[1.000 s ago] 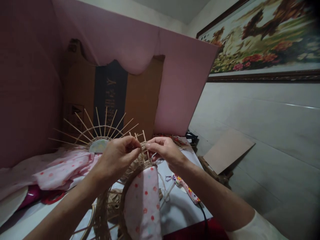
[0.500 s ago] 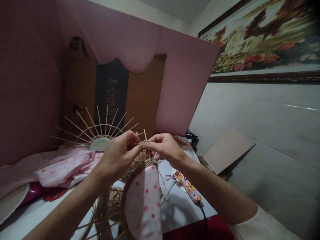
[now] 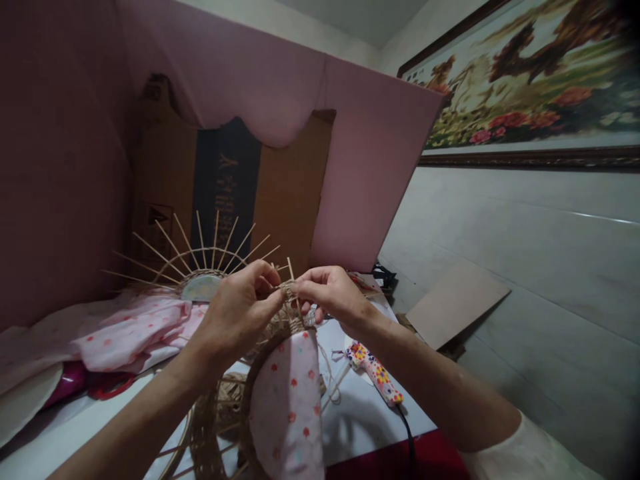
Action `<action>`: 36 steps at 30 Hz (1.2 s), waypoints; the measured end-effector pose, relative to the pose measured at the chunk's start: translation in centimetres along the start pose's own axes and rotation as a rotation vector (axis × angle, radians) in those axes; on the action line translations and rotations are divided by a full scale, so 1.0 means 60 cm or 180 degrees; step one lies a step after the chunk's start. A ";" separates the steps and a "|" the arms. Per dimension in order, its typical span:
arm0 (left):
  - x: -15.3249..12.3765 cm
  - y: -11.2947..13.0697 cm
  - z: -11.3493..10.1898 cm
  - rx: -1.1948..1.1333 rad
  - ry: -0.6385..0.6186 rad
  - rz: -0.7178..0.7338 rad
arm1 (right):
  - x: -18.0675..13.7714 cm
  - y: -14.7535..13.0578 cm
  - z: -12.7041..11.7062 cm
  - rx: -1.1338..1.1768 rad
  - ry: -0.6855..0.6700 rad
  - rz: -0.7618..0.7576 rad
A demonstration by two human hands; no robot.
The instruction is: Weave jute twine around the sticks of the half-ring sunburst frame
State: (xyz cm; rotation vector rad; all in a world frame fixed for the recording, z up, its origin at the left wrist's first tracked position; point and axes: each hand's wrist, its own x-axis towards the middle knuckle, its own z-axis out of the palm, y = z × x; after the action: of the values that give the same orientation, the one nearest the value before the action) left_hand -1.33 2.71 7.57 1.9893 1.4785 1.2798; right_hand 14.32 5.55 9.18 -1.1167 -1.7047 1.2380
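Note:
My left hand (image 3: 237, 307) pinches the left side of a narrow band of woven twine (image 3: 289, 291) that wraps around thin sticks. From the other side, my right hand (image 3: 330, 293) has thumb and index finger pressed together on the twine, its lower fingers curled below. Under the hands is the round woven frame (image 3: 254, 370) the sticks rise from, edged in twine. Pink fabric with red dots (image 3: 293, 407) covers its half-round face. Loose twine (image 3: 327, 363) hangs at the right of the frame. The exact strand between my fingertips is too small to see.
Behind stands a half-round piece with radiating sticks (image 3: 220, 252). Crumpled dotted fabric (image 3: 135, 333) and red-handled scissors (image 3: 111, 387) lie left. A flower-patterned glue gun (image 3: 373, 370) with a black cord lies right. Cardboard (image 3: 295, 193) leans against a pink panel (image 3: 365, 173).
The two hands stay at the same spot. My right fingers have shifted slightly right, and a little more of the twine band shows between the hands. The view has moved slightly.

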 end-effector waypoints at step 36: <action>-0.001 0.005 -0.001 -0.0098 0.0002 0.0057 | 0.004 0.004 -0.002 -0.0074 -0.0167 0.0010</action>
State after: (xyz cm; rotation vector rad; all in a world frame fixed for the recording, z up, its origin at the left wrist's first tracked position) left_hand -1.22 2.54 7.78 1.9869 1.4358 1.3029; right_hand 14.41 5.84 8.99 -1.1099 -1.7612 1.2624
